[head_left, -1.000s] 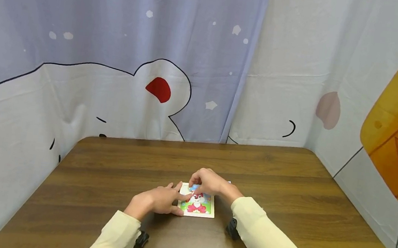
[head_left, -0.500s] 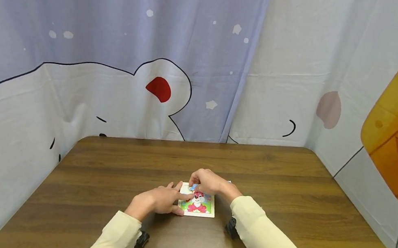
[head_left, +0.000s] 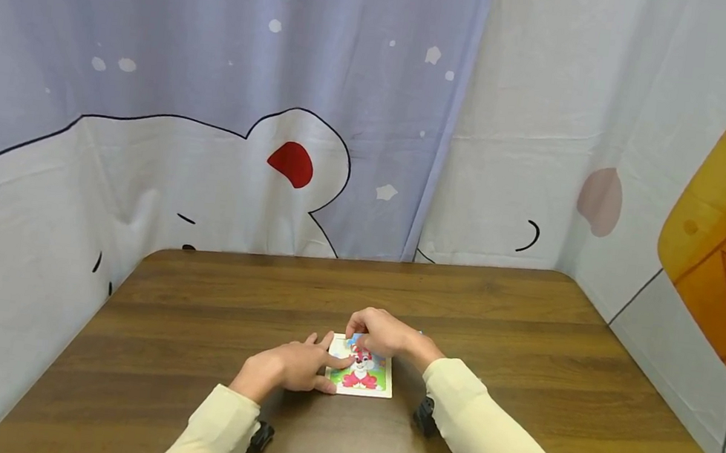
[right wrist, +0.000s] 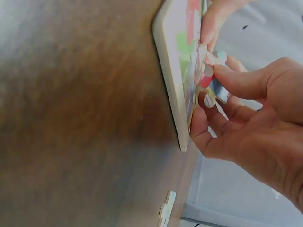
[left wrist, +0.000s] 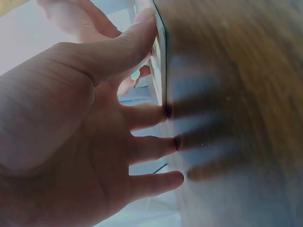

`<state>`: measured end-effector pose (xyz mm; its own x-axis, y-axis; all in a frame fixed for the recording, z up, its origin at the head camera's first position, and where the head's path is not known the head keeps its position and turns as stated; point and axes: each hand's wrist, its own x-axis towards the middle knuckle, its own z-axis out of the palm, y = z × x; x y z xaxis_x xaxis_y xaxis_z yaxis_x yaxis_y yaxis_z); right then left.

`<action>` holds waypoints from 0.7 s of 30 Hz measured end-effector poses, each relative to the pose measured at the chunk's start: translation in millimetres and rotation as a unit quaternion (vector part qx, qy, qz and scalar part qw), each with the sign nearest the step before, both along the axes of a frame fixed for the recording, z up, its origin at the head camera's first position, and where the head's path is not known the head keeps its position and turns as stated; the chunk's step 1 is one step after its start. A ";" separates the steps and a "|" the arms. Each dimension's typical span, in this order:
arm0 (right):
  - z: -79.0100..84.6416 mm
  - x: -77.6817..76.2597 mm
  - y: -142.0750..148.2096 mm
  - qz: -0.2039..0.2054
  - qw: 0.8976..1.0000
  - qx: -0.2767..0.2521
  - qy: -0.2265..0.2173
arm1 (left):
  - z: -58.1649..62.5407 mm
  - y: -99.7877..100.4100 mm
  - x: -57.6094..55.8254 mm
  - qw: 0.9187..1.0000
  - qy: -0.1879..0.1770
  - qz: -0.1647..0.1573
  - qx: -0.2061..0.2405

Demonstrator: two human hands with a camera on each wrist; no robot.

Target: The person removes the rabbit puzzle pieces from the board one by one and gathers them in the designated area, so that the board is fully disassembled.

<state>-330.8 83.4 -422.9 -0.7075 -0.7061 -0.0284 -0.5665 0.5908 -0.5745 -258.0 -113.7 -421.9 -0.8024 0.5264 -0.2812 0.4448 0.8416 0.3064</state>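
A square jigsaw puzzle board [head_left: 362,394] with a picture of a pink-and-white animal on green lies on the table. My left hand [head_left: 293,366] holds it at its left side with fingers spread; the thumb lies on the near left corner and the index finger reaches over the picture. Above the far part of the board, my right hand [head_left: 383,335] pinches a puzzle piece [right wrist: 218,90] between thumb and fingers. In the right wrist view this piece is tilted up from the board, with blue and red on it. The right hand hides the board's far right part in the head view.
Another puzzle piece [right wrist: 165,210] lies flat on the table beyond the board, mostly behind the right wrist in the head view. The brown wooden table [head_left: 227,293] reaches back to a printed curtain [head_left: 209,164] along its far and side edges.
The puzzle piece in my right hand has tilted up, showing more blue beneath the fingers. The left index finger has shifted slightly right over the picture; both hands otherwise stay in place.
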 end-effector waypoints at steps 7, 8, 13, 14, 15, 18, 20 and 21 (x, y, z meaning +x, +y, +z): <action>8.8 -2.0 13.0 0.001 0.999 -0.039 -0.021 | -0.4 1.7 -0.6 1.000 -0.001 0.002 -0.001; 11.4 -1.7 16.6 0.001 0.999 -0.048 -0.025 | -0.6 1.7 -1.0 1.000 -0.001 0.003 -0.002; 22.4 0.5 50.3 -0.029 0.995 -0.080 -0.057 | -1.2 0.7 -1.6 1.000 -0.005 0.009 -0.005; 23.1 0.0 59.3 -0.038 0.994 -0.080 -0.058 | -1.6 0.5 -1.4 1.000 -0.006 0.010 -0.005; 23.4 -0.6 68.6 -0.049 0.994 -0.077 -0.057 | -1.4 0.3 -1.3 1.000 -0.006 0.011 -0.004; 21.1 -4.1 95.3 -0.087 0.993 -0.060 -0.056 | -1.4 -0.3 -1.2 1.000 -0.006 0.015 -0.001; 17.9 -6.6 111.0 -0.108 0.992 -0.042 -0.057 | -1.3 -0.2 -1.1 1.000 -0.008 0.014 0.002; 16.2 -7.7 117.8 -0.117 0.991 -0.033 -0.058 | -1.1 -0.1 -1.0 1.000 -0.009 0.013 0.004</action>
<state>-338.5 201.2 -406.7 -0.8469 -0.5260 -0.0782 -0.3460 0.6568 -0.6700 -259.0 -113.9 -423.0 -0.8105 0.5078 -0.2921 0.4171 0.8503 0.3210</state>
